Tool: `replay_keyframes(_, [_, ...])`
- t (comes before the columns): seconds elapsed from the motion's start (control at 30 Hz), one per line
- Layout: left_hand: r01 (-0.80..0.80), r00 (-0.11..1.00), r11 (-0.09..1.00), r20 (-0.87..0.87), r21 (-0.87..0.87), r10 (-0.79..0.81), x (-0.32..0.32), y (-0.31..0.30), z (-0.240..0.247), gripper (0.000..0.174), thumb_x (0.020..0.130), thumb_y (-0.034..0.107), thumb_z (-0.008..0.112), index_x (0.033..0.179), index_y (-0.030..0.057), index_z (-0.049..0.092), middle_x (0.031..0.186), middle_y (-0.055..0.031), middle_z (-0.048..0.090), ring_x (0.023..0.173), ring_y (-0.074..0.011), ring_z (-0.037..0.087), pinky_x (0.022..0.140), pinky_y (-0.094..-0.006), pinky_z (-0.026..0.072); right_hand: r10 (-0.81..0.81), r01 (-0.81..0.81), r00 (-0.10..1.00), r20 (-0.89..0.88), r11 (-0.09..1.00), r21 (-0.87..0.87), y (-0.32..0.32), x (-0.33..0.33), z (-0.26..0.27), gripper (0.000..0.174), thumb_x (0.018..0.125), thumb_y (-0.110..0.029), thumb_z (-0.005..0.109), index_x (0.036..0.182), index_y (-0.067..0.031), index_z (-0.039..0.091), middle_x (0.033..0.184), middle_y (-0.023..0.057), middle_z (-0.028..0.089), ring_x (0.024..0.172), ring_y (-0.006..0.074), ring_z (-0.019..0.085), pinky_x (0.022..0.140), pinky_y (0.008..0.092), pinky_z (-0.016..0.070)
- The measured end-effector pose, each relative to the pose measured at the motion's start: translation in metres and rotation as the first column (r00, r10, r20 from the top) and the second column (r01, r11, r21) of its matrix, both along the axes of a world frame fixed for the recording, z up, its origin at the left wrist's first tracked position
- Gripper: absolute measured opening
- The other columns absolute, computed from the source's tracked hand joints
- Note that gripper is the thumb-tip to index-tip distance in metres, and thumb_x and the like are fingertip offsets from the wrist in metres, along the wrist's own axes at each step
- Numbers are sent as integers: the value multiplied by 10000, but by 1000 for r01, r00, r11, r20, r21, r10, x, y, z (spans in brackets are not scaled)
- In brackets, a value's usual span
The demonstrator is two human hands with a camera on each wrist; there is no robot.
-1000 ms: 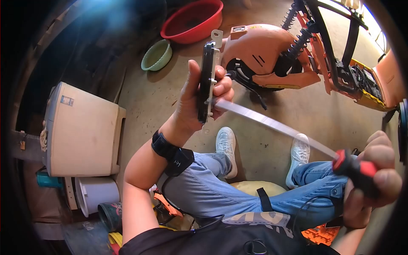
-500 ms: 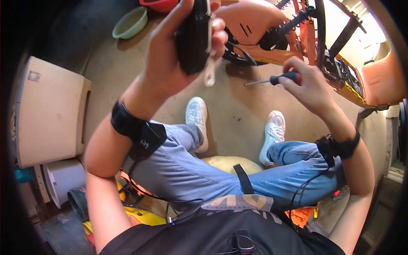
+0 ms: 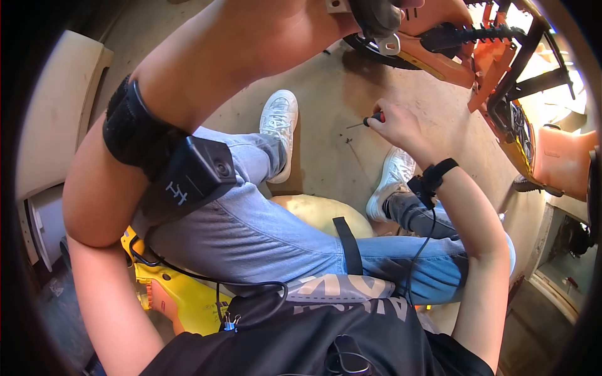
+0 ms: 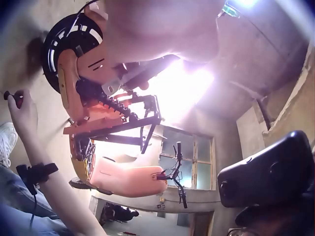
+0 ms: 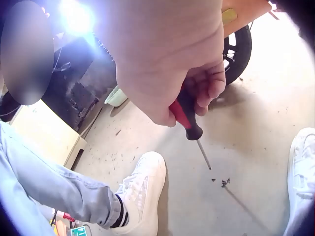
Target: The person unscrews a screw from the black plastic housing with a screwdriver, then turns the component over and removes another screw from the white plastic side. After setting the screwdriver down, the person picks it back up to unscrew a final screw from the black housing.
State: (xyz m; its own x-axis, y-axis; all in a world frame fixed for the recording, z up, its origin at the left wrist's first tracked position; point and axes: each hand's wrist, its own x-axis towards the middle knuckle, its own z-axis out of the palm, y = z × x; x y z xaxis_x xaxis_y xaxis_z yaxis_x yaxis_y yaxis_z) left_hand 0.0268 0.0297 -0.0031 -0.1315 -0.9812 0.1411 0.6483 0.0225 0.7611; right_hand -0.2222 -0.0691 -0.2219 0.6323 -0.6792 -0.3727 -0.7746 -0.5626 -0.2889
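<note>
My left hand (image 4: 162,29) is raised at the top of the head view, mostly cut off there. It grips a black part (image 3: 376,15) with pale metal mounting tabs, one of which (image 4: 112,88) shows below the hand in the left wrist view. Low over the floor, my right hand (image 3: 398,125) holds a red-and-black screwdriver (image 5: 186,115) by its handle, the shaft slanting down. Several small dark screws (image 5: 225,183) lie on the floor just beyond its tip.
A partly stripped orange scooter (image 4: 130,174) with exposed shock absorbers (image 4: 115,105) stands ahead and to the right. A pale cabinet (image 3: 56,113) is at the left. White shoes (image 3: 279,128) flank the floor patch. A yellow panel (image 3: 200,301) lies by the left hip.
My left hand has risen toward the top of the view with the black part. My right hand has swung inward from the far right and lowered the screwdriver toward the floor.
</note>
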Motion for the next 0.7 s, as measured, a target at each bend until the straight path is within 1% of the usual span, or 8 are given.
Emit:
replay_keyframes(0.13, [40,990,998,-135,41,-34,3,6,2,174,941,197,627,1066,82,591,1019,-66,648,897,-210,654,729,-329,514,38,-38,999,-6,999,-3,14,6,-20,326,813,-330,661,1029,-87,637,886,128,702,875,330,674,764,457,528])
replay_keyframes(0.2, [-132,982,991,134,-2,131,-3,-3,1,173,921,199,654,1031,72,611,957,-59,644,878,-197,645,714,-329,509,57,-58,998,-6,998,-9,16,10,-23,320,809,-323,658,1023,-86,637,879,128,700,866,334,673,759,461,527])
replay_keyframes(0.23, [-133,982,991,134,0,131,-4,0,6,173,921,199,654,1031,72,611,957,-59,644,878,-197,645,714,-329,509,56,-56,998,-2,998,-14,17,11,-24,313,805,-315,653,1018,-85,636,873,127,699,860,337,672,755,464,526])
replay_keyframes(0.3, [-136,991,970,20,201,135,-7,12,18,173,914,179,656,1025,49,626,906,-59,634,869,-183,636,703,-317,500,55,-55,999,0,998,-17,19,13,-25,306,802,-306,648,1012,-84,636,868,126,698,853,339,671,751,467,525])
replay_keyframes(0.43, [-15,997,971,-71,239,33,2,10,19,206,914,181,655,1045,23,638,877,-61,621,850,-167,621,695,-306,492,60,-60,998,-11,998,-29,19,16,-23,303,802,-294,638,1018,-82,636,862,126,700,852,340,671,751,467,525])
replay_keyframes(0.53, [-33,999,984,-1,173,34,-3,10,17,225,924,168,640,1074,1,639,873,-62,618,823,-151,609,685,-297,484,51,-51,999,-15,999,-18,18,15,-24,309,804,-296,638,1024,-79,636,865,124,701,855,340,672,755,465,525])
replay_keyframes(0.63, [-136,990,974,58,182,127,-1,4,8,217,939,153,619,1087,-4,642,870,-42,616,802,-132,601,679,-288,478,34,-34,999,-29,999,-3,15,15,-17,325,811,-319,648,1031,-79,636,871,119,703,863,334,673,762,460,524])
replay_keyframes(0.7, [45,998,995,-44,-89,-49,8,-8,-13,202,951,148,608,1079,-2,651,870,-22,617,794,-110,599,671,-270,474,26,-26,999,-41,1000,4,9,15,-4,335,814,-334,656,1034,-82,636,874,115,703,870,328,674,766,457,523])
